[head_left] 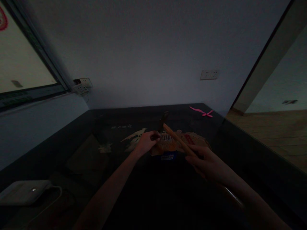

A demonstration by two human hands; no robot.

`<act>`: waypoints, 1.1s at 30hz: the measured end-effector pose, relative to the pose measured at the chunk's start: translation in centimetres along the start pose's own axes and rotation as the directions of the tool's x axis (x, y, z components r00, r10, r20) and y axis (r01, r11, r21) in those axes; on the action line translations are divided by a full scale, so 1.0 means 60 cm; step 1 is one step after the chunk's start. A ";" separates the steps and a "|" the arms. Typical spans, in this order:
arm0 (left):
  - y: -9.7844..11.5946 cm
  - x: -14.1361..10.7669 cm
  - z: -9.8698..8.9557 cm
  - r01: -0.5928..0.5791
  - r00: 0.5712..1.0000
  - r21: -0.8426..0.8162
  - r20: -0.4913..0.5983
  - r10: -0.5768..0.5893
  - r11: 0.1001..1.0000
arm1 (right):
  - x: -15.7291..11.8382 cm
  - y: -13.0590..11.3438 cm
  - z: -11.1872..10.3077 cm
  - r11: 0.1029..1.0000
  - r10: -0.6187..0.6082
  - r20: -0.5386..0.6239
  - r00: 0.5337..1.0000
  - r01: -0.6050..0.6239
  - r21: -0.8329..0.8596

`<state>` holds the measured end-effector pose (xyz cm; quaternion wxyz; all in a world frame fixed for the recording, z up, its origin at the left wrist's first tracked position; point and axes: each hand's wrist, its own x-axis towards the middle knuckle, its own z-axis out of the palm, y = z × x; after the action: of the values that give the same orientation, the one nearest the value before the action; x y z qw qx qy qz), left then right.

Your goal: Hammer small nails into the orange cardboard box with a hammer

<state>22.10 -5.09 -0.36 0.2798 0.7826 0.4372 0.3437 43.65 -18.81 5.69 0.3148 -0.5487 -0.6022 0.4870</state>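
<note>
My right hand [203, 158] is wrapped round the wooden handle of a hammer [179, 140]. Its dark head [164, 118] points up and away, just beyond my left hand. My left hand [149, 140] is closed, thumb and finger curled together at the left edge of a brown patterned piece [194, 139] with a red patch. Whatever it pinches is too dark to make out. A row of thin upright strips [166, 137] shows between the hands, above an orange patch. Underneath sits a blue item with a white label [167, 157].
The dark tabletop [115, 118] bears printed pale shapes and lettering. A pink ribbon [203, 113] lies at the back right. At the front left is a white device [26, 191] with a cable. Wall sockets [209, 74] are behind the table; a window stands left.
</note>
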 end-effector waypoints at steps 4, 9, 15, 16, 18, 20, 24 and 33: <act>-0.002 0.001 0.006 0.026 0.999 0.002 -0.040 -0.026 1.000 | -0.007 -0.009 0.000 1.000 0.015 -0.044 0.999 -0.016 -0.024; -0.011 0.004 0.011 0.061 0.996 -0.008 -0.065 -0.061 0.998 | -0.003 0.000 0.004 0.992 -0.048 -0.003 0.999 0.048 -0.118; -0.023 0.007 0.019 0.123 0.989 -0.056 -0.078 -0.127 0.991 | -0.006 -0.002 0.006 0.981 -0.072 0.012 0.997 0.073 -0.177; -0.023 0.007 0.020 0.127 0.988 -0.063 -0.083 -0.132 0.990 | -0.006 -0.004 0.006 0.979 -0.083 0.005 0.997 0.082 -0.186; -0.025 0.007 0.022 0.119 0.988 -0.062 -0.087 -0.124 0.991 | -0.005 -0.004 0.006 0.973 -0.104 -0.001 0.995 0.102 -0.208; -0.026 0.007 0.023 0.096 0.991 -0.028 -0.090 -0.098 0.995 | -0.003 -0.003 0.006 0.966 -0.126 -0.010 0.992 0.120 -0.229; -0.028 0.006 0.024 0.072 0.992 0.059 -0.111 -0.065 0.996 | -0.002 0.000 0.005 0.970 -0.139 -0.032 0.990 0.130 -0.204; -0.030 0.007 0.022 0.002 0.997 0.115 -0.072 0.006 0.993 | -0.002 0.004 0.005 0.974 -0.148 -0.008 0.989 0.144 -0.177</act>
<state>22.40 -4.05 -2.39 0.2179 0.7849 0.4653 0.3462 43.45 -19.00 5.37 0.3062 -0.5338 -0.6782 0.4017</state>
